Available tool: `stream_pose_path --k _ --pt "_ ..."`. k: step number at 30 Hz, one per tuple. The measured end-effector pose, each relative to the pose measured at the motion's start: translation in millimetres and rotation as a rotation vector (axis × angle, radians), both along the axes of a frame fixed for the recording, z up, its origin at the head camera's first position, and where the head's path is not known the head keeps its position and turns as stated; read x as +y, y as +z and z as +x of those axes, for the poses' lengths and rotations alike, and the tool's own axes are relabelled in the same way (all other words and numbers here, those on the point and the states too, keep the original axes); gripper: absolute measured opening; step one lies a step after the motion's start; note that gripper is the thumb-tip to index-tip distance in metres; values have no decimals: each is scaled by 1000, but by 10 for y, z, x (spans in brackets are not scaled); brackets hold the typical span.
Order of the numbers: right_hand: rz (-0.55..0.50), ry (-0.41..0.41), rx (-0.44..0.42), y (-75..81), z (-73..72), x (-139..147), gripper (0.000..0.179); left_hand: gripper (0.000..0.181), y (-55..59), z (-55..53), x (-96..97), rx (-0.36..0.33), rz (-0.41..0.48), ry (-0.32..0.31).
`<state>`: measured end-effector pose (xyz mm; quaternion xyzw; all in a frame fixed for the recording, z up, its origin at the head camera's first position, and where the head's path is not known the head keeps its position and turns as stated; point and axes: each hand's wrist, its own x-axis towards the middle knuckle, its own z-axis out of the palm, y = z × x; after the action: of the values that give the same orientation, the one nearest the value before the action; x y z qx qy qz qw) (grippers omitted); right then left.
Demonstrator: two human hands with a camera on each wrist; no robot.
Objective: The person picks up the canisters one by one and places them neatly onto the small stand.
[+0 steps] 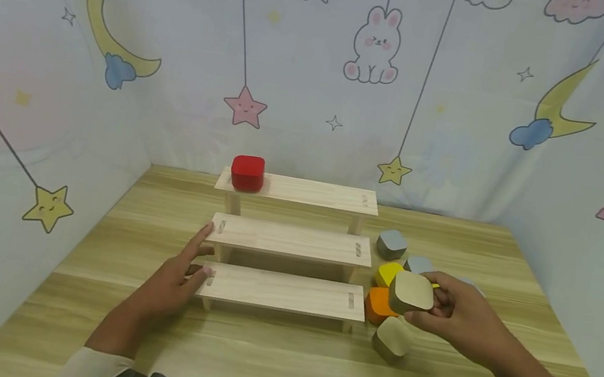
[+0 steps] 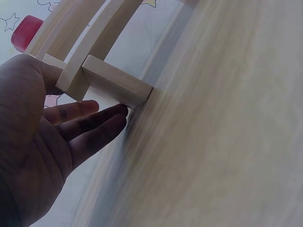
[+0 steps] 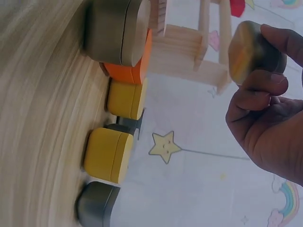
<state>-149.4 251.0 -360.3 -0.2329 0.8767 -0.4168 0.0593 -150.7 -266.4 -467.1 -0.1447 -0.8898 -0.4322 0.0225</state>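
In the head view my right hand [image 1: 460, 316] holds a beige rounded-square tin [image 1: 411, 291] above several other tins. The right wrist view shows that tin [image 3: 253, 52] between thumb and fingers. Below it lie a second beige tin [image 1: 392, 338], an orange tin [image 1: 378, 306] and a yellow tin [image 1: 388, 273]. My left hand [image 1: 171, 283] touches the left end of a three-step wooden rack, its thumb at the lowest board [image 1: 280, 291] and a finger at the middle board [image 1: 288, 240]. In the left wrist view its other fingers [image 2: 94, 137] extend loosely beside the rack's leg [image 2: 118, 85].
A red tin [image 1: 248, 173] sits at the left of the top board [image 1: 319, 194]. Grey tins [image 1: 391, 244] stand right of the rack on the wood-grain table [image 1: 262, 367]. Another yellow tin [image 3: 106, 153] appears in the right wrist view. A patterned curtain [image 1: 309, 71] encloses the back and sides.
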Motion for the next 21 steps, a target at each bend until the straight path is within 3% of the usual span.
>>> stream_pose_path --k 8,16,21 --pt "-1 11 -19 107 -175 -223 53 85 1 4 -5 -11 15 2" --pt "38 38 30 349 -394 -476 49 85 -15 7 -23 -7 6 7" --pt "44 41 38 415 -523 -603 51 87 -32 -17 -2 -12 0 13"
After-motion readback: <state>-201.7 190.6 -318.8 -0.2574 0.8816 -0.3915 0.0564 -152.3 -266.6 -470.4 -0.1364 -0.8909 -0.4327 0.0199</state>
